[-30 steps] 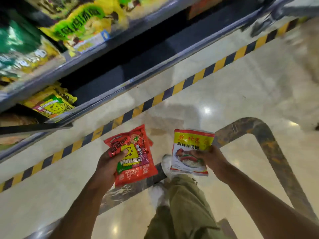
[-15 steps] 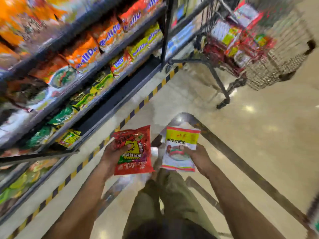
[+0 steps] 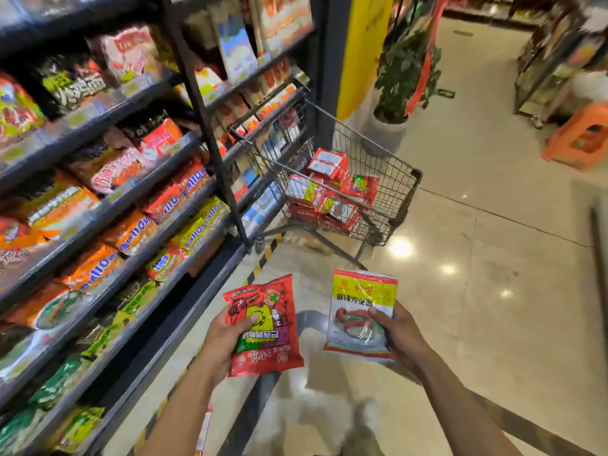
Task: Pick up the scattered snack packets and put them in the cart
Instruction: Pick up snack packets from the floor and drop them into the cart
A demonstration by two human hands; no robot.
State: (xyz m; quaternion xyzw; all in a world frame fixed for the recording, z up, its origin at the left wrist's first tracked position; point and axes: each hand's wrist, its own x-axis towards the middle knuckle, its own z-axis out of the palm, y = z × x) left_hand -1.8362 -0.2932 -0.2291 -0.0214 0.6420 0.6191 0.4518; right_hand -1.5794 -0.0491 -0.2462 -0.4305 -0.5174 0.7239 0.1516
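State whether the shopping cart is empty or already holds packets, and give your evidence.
Partly filled. The wire cart holds a pile of red and yellow packets low in its basket, below the rim.

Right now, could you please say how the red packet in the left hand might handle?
The red packet is probably light, since the left hand holds it by one edge. Its glossy film looks slippery and pliable.

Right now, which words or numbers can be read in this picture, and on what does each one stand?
"麻辣方便面": on the white packet held in the right hand.
"110": it seems, on the shelf packs; the rest of their print is blurred.
Red packet in the left hand: print too blurred to read.
Packets in the cart: too small and blurred to read.
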